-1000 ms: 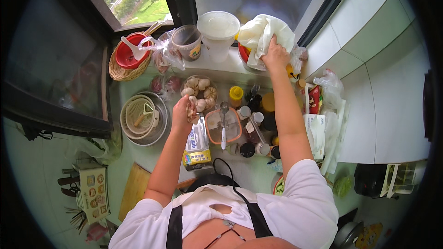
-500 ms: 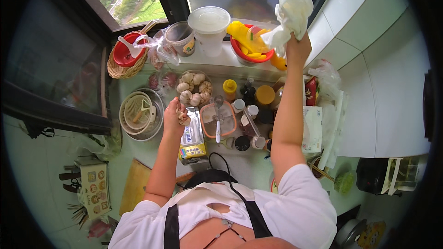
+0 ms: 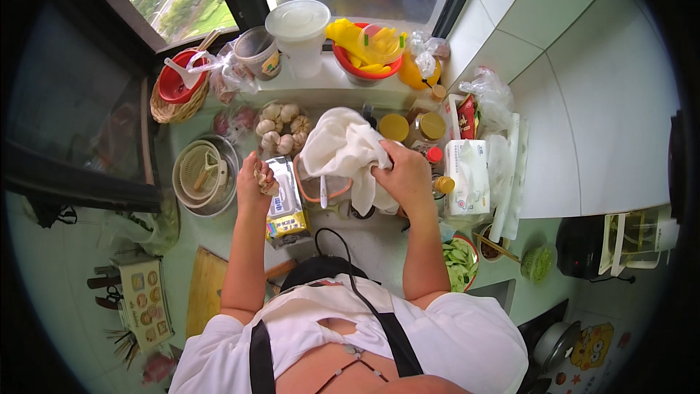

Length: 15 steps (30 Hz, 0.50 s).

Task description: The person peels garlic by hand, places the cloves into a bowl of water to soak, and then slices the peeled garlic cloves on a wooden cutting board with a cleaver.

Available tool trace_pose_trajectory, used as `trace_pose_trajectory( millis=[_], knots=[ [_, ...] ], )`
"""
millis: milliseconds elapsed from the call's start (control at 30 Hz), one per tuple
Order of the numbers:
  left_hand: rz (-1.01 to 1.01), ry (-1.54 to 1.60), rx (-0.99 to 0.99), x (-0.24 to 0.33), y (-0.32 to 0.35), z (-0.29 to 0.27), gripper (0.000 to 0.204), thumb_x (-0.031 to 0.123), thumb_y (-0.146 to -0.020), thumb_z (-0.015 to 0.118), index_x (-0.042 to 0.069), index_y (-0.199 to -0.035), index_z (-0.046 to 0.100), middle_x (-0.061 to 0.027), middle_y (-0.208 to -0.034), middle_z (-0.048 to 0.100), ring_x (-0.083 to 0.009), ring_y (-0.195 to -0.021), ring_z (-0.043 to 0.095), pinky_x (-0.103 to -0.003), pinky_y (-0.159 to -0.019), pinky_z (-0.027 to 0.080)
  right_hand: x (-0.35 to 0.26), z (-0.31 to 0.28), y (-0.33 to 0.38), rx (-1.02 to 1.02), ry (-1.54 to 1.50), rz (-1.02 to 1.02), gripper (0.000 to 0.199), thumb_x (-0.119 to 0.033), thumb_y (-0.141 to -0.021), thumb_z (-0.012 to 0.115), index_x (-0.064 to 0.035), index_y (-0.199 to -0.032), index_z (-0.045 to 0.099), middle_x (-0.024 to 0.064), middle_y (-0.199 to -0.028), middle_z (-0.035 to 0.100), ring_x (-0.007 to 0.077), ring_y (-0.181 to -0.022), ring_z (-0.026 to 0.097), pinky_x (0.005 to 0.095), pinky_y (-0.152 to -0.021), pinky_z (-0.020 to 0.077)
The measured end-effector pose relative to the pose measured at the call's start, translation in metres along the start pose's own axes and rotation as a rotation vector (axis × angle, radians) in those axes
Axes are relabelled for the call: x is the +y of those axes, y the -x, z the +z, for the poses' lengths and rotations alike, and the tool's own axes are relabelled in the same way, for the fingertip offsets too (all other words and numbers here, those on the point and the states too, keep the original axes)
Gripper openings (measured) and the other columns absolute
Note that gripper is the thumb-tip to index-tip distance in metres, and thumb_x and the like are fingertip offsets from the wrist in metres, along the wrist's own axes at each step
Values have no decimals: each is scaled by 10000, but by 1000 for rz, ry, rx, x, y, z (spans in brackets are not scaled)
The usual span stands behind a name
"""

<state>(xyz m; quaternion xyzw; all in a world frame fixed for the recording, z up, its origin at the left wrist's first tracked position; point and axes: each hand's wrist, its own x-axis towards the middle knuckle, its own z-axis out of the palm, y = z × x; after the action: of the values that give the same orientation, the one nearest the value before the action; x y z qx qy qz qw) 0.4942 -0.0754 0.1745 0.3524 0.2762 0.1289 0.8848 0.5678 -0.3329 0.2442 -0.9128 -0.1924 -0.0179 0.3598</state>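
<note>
My right hand (image 3: 407,177) grips a bunched white cloth (image 3: 341,147), which hangs loosely over the middle of the counter. The cloth partly covers an orange-rimmed plastic container (image 3: 301,168) and a spoon (image 3: 323,191). My left hand (image 3: 250,188) is closed around a small crumpled beige-brown wad (image 3: 267,181); its exact kind is unclear. Right beside that hand is a silver and yellow pack of wipes (image 3: 286,208). Just beyond it sits a bowl of garlic bulbs (image 3: 283,128).
At the left a strainer basket (image 3: 197,175) rests in a metal bowl. Jars (image 3: 394,128) and a tissue pack (image 3: 467,175) crowd the right. Along the sill stand a white-lidded tub (image 3: 299,25) and a red bowl (image 3: 397,69). A plate of sliced cucumber (image 3: 459,263) lies nearer.
My right hand has brought the white cloth from up by the windowsill down and left over the counter. My left hand keeps the wad near the wipes pack. The whole view has shifted slightly.
</note>
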Motion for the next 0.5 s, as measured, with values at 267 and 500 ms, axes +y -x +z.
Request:
trace_pose_trajectory(
  millis=[267, 500],
  knots=[
    [50, -10, 47, 2, 4, 2, 267, 247, -802, 494, 112, -626, 347, -8, -523, 338, -100, -424, 357, -213, -354, 259, 4, -2, -6, 28, 7, 49, 364, -204, -609, 598, -105, -958, 572, 138, -702, 589, 313, -654, 571, 383, -591, 454],
    [13, 56, 40, 5, 3, -8, 286, 240, -817, 491, 122, -606, 339, 0, -509, 338, -89, -409, 327, -194, -340, 254, 7, -7, -50, 170, 126, 64, 356, -229, -636, 561, -108, -971, 560, 158, -797, 590, 326, -708, 570, 407, -615, 447]
  ],
)
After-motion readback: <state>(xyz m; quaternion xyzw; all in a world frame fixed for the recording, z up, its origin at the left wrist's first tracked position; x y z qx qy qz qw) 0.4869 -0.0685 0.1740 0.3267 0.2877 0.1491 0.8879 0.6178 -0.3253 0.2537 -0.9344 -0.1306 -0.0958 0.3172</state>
